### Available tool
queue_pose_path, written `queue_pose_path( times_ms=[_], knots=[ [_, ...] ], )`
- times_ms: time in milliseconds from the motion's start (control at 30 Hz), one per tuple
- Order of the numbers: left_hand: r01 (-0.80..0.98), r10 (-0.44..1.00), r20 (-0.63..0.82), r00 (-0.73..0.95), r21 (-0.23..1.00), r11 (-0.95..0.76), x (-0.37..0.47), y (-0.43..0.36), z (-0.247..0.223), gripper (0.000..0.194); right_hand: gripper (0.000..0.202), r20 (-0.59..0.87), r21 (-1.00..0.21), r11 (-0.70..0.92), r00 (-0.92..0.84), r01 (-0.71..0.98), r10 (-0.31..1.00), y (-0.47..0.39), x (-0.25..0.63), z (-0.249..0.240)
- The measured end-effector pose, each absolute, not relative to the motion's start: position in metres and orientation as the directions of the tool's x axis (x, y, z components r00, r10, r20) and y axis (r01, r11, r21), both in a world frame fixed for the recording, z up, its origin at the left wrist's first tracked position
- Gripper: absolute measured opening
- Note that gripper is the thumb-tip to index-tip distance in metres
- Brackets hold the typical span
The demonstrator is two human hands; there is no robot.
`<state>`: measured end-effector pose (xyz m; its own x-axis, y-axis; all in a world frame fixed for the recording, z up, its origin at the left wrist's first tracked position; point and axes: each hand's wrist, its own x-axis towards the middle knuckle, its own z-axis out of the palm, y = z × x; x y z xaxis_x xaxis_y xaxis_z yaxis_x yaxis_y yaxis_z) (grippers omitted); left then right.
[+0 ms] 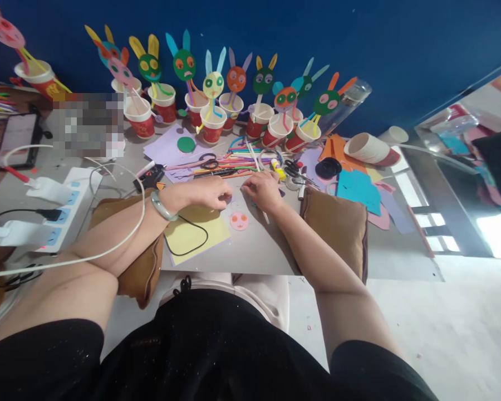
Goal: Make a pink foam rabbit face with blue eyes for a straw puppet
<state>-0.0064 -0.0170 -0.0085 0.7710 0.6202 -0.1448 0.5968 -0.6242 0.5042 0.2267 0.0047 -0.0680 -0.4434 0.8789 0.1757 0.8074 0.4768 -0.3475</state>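
On the grey table a round pink paper face (239,221) with orange eyes lies just below and between my hands. My left hand (211,193), with a bracelet on its wrist, is above the yellow paper (196,236); its fingers are curled, and what they hold, if anything, is too small to make out. My right hand (262,189) rests beside the pipe cleaners (234,166), fingers bent down toward the tabletop; whether it grips something is unclear. A thin pale stick (266,218) shows under the right wrist.
Red cups (212,133) with paper rabbit heads line the back. Scissors (294,169), black tape (328,167) and blue paper (359,192) lie to the right. Brown cushions (338,228) flank my arms. A power strip (67,211) and white cable are at left.
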Motion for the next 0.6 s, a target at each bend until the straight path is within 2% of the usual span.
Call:
queue_pose_path(
  times_ms=[200, 300, 400, 500, 600],
  knots=[
    [0.573, 0.598, -0.136, 0.79, 0.514, -0.639, -0.008, -0.014, -0.007, 0.01, 0.022, 0.13, -0.279, 0.444, -0.425, 0.851, 0.896, 0.002, 0.218, -0.065],
    [0.558, 0.596, -0.125, 0.793, 0.543, -0.628, -0.009, -0.011, -0.008, 0.009, 0.021, 0.133, -0.306, 0.432, -0.411, 0.848, 0.902, 0.003, 0.219, -0.058],
    [0.56, 0.609, -0.108, 0.785, 0.542, -0.627, -0.011, -0.009, -0.008, 0.01, 0.014, 0.168, -0.423, 0.39, -0.352, 0.818, 0.921, -0.002, 0.233, -0.035],
    [0.556, 0.62, -0.093, 0.779, 0.559, -0.615, -0.012, -0.01, -0.005, 0.01, 0.016, 0.261, -0.589, 0.412, -0.319, 0.695, 0.911, -0.026, 0.271, 0.003],
    [0.528, 0.603, -0.098, 0.792, 0.606, -0.595, -0.013, -0.01, -0.003, 0.01, 0.01, 0.182, -0.74, 0.299, -0.249, 0.603, 0.951, -0.07, 0.334, 0.038]
  ],
)
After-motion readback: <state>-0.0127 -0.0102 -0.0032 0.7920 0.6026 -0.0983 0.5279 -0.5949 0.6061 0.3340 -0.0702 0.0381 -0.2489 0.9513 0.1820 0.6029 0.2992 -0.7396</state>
